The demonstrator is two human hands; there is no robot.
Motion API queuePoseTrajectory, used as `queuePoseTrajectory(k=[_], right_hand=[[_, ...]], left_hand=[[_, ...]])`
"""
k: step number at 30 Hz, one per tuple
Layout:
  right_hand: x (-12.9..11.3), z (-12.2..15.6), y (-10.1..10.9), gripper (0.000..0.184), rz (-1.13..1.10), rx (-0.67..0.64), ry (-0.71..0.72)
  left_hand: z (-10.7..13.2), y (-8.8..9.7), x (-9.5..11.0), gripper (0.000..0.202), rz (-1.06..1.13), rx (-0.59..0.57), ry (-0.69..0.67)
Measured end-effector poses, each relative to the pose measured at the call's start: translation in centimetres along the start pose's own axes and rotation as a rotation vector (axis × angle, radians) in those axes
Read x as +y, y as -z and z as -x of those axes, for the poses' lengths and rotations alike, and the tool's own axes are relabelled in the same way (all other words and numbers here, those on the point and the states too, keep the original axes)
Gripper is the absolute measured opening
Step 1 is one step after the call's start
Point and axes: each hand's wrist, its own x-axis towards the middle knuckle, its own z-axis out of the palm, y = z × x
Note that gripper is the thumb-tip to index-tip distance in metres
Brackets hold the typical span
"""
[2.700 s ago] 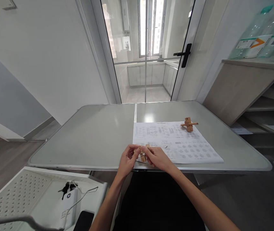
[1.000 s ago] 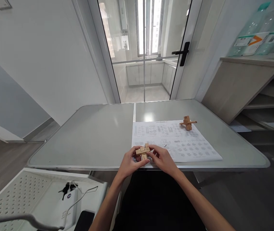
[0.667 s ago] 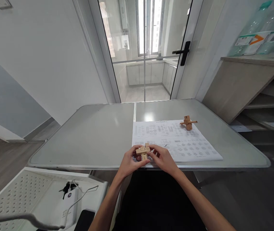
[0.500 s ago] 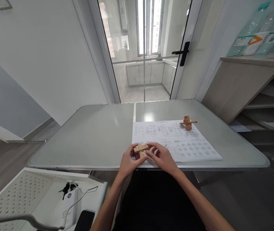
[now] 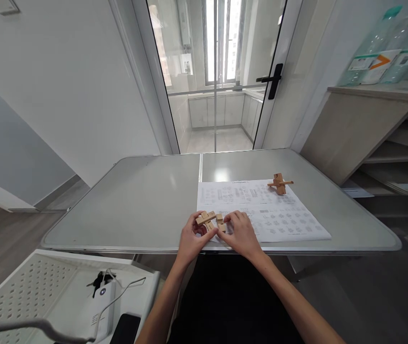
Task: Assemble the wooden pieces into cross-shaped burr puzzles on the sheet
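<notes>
Near the table's front edge, my left hand (image 5: 191, 237) is closed around several joined light wooden puzzle pieces (image 5: 206, 218). My right hand (image 5: 241, 231) pinches a notched wooden puzzle piece (image 5: 220, 221) just to their right. A small gap shows between the two at the top; whether they touch lower down is hidden by my thumbs. Under both hands lies a white instruction sheet (image 5: 225, 196) printed with many small diagrams. On its far right part stands a darker wooden burr puzzle (image 5: 279, 183), with bars crossing one another.
The grey table (image 5: 146, 205) extends to both sides. At lower left, a white tray (image 5: 64, 282) holds keys (image 5: 99, 282), a white power bank (image 5: 104, 306) with a cable, and a black phone (image 5: 126, 328). Plastic bottles (image 5: 379, 52) stand on a shelf at right. A glass door (image 5: 197, 110) is ahead.
My right hand has shifted slightly right with its notched piece, and a gap now shows between that piece and the pieces in my left hand. The left-hand pieces have tilted.
</notes>
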Motion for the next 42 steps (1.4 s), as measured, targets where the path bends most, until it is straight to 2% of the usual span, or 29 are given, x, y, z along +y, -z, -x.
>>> queuePoseTrajectory(k=[3, 6, 9, 14, 19, 24, 26, 31, 37, 42], right_hand=[[0.0, 0.0, -0.2, 0.018, 0.055, -0.037, 0.009], [0.3, 0.1, -0.2, 0.017, 0.013, -0.037, -0.006], [0.6, 0.1, 0.1, 0.025, -0.137, -0.011, -0.047], [0.9, -0.1, 0.8, 0.044, -0.504, 0.067, -0.234], [-0.1, -0.4, 1.2, 0.047, -0.888, -0.077, -0.314], [-2.1, -0.7, 1.4, 0.048, -1.115, -0.207, -0.341], [-2.5, -0.8, 1.6, 0.048, -1.163, -0.272, -0.372], [-2.4, -0.9, 1.9, 0.05, -1.195, -0.425, -0.553], [-2.2, -1.0, 1.7, 0.044, -1.28, -0.387, -0.633], [-2.3, -1.0, 1.5, 0.041, -1.265, -0.382, -0.637]], left_hand=[[0.0, 0.0, -0.1, 0.063, -0.009, -0.002, -0.003], [0.0, 0.0, -0.1, 0.063, -0.005, 0.002, -0.003], [0.0, -0.1, 0.0, 0.063, -0.004, 0.014, -0.001], [0.0, -0.1, -0.1, 0.062, -0.007, 0.039, 0.002], [0.0, -0.1, -0.2, 0.062, -0.023, 0.053, 0.013], [0.0, 0.0, -0.1, 0.06, -0.006, 0.048, 0.0], [0.0, 0.1, -0.1, 0.059, -0.005, 0.026, -0.007], [0.2, 0.2, 0.1, 0.059, -0.06, -0.016, -0.021], [0.4, 0.0, 0.6, 0.06, -0.055, -0.013, -0.035], [0.5, 0.1, 0.6, 0.063, -0.08, 0.008, -0.049]])
